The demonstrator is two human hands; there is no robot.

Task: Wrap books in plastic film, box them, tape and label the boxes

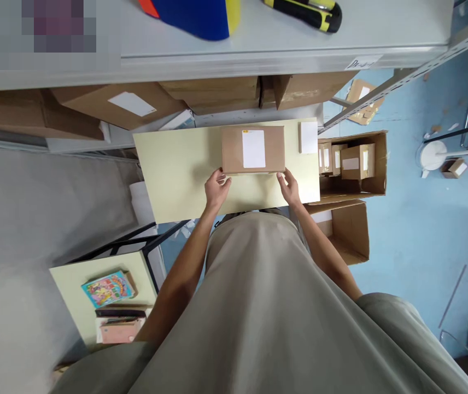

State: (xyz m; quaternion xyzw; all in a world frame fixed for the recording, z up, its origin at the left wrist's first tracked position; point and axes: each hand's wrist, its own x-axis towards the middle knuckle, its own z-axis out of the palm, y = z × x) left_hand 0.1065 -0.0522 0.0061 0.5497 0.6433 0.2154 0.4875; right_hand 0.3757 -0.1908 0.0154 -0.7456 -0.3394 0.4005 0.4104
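Where its lower left corner is met by the left hand (216, 191) and its lower right corner by the right hand (290, 190), a brown, rectangular cardboard box (233, 150) bearing a white paper label (254, 149) is seen near the centre of the frame, over a pale yellow, oblong table (176, 169). Its long axis is laid from left to right across the picture, roughly in line with the table's length. Most of the box is placed above the hands in the frame, and neither hand is nearer. On each hand the fingers are loosely curled by the box's end, with the thumb parted from them near the lower edge; whether a firm grip is kept cannot be told. Just right of the box, a white, square-faced block (308, 137) is set at the table's upper right corner.
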